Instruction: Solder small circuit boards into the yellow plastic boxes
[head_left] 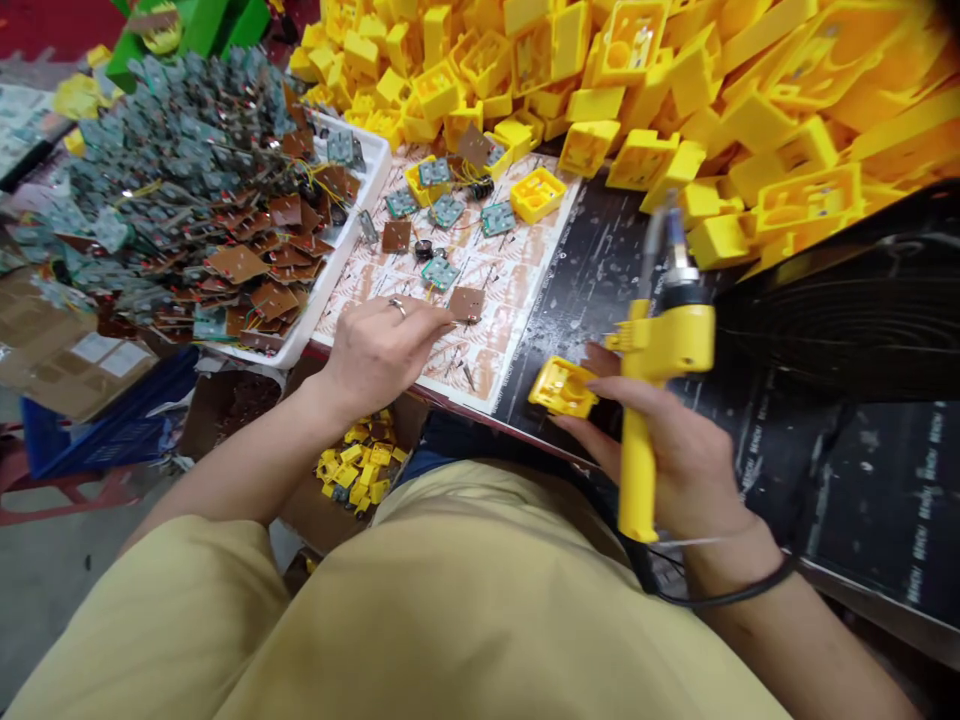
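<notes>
Over by the patterned sheet (514,300): board pick-up with one hand, case and soldering gun in the other.

Left hand (390,345) has its thumb and fingertips drawn together, looks like a pinch on the edge of a brown circuit board (468,304) at the sheet's near side. Right hand (686,450) is half curled, yellow plastic case (559,390) between thumb and fingers just off the sheet, yellow soldering gun (637,460) tucked in the same grip. Guessing this is the picking-up step; lifting calls for a steady pinch, gun tip kept clear.
</notes>
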